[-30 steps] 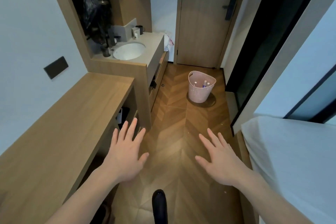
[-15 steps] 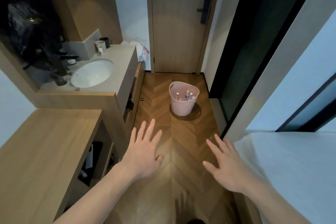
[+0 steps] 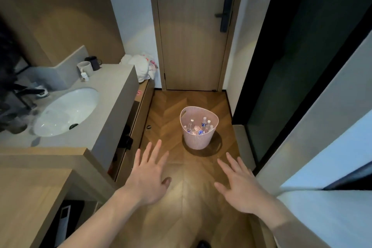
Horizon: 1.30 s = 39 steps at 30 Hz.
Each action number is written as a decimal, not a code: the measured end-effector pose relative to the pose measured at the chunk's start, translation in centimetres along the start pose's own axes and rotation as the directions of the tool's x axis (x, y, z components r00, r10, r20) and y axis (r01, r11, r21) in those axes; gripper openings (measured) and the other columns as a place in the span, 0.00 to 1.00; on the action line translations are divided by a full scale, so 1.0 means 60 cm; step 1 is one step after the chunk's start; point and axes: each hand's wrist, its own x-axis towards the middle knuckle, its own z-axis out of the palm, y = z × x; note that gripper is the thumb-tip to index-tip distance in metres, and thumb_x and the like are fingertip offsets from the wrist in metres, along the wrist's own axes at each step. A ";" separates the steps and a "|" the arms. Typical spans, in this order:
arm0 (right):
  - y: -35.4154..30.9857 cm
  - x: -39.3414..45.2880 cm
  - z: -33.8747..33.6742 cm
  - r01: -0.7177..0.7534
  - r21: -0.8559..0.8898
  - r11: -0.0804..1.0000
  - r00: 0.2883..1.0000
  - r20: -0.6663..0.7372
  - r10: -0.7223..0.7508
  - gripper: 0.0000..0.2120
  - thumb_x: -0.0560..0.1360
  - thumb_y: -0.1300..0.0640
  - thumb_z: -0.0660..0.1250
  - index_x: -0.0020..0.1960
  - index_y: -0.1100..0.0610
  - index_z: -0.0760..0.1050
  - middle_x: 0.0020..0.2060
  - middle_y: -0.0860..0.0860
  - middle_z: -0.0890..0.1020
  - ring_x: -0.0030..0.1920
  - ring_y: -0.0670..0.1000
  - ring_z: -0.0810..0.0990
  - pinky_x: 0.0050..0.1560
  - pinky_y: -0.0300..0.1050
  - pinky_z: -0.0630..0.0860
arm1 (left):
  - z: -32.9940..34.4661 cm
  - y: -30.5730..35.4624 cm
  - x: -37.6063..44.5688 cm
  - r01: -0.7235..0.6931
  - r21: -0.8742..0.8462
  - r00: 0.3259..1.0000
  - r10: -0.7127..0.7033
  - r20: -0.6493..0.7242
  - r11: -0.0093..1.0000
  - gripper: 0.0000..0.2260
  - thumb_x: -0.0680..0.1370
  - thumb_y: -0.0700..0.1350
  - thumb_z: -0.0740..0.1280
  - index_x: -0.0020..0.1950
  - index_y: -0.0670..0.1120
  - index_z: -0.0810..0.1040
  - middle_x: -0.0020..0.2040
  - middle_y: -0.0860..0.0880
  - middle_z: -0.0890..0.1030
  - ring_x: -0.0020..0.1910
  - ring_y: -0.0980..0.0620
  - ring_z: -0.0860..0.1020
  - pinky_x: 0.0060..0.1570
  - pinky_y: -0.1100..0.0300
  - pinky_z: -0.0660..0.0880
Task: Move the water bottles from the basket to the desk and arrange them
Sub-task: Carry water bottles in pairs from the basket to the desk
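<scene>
Head view: both the left hand (image 3: 150, 177) and right hand (image 3: 239, 185) hover empty with fingers spread above the floor (image 3: 181, 207), near a pink basket (image 3: 198, 141) holding water bottles (image 3: 198, 127).

Viewpoint: we have advanced along the floor toward the door (image 3: 193, 26).
Basket (image 3: 198, 127): now nearer to us and larger in view; the water bottles (image 3: 201, 127) inside are now discernible.
Desk (image 3: 26, 197): mostly passed out of view at lower left.
Sink (image 3: 66, 110): now beside us at left.
Left hand (image 3: 149, 175), right hand (image 3: 239, 185): closer to the basket.
</scene>
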 end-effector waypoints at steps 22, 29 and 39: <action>0.122 0.594 -0.243 -0.150 0.092 0.984 0.980 0.144 0.136 0.37 0.84 0.37 0.61 0.86 0.40 0.46 0.85 0.43 0.39 0.85 0.54 0.36 0.83 0.63 0.44 | -0.077 -0.053 0.660 0.019 -0.090 0.986 -0.004 0.168 0.996 0.35 0.82 0.64 0.58 0.85 0.57 0.47 0.84 0.49 0.34 0.82 0.43 0.32 0.79 0.41 0.34; 0.182 0.749 -0.240 -0.232 0.171 0.958 0.949 0.255 0.184 0.36 0.83 0.40 0.63 0.85 0.41 0.48 0.85 0.43 0.42 0.85 0.55 0.39 0.83 0.63 0.48 | -0.037 -0.056 0.863 -0.052 -0.083 0.946 0.076 0.315 0.995 0.35 0.83 0.61 0.60 0.85 0.55 0.47 0.85 0.48 0.38 0.83 0.42 0.37 0.80 0.42 0.37; 0.309 1.035 -0.273 -0.228 0.168 0.959 0.923 0.350 0.158 0.35 0.83 0.43 0.66 0.85 0.42 0.53 0.85 0.45 0.49 0.85 0.53 0.47 0.83 0.61 0.54 | 0.023 -0.026 1.110 0.138 -0.125 0.890 -0.068 0.450 0.982 0.36 0.81 0.57 0.64 0.85 0.52 0.53 0.85 0.47 0.48 0.84 0.43 0.47 0.82 0.45 0.47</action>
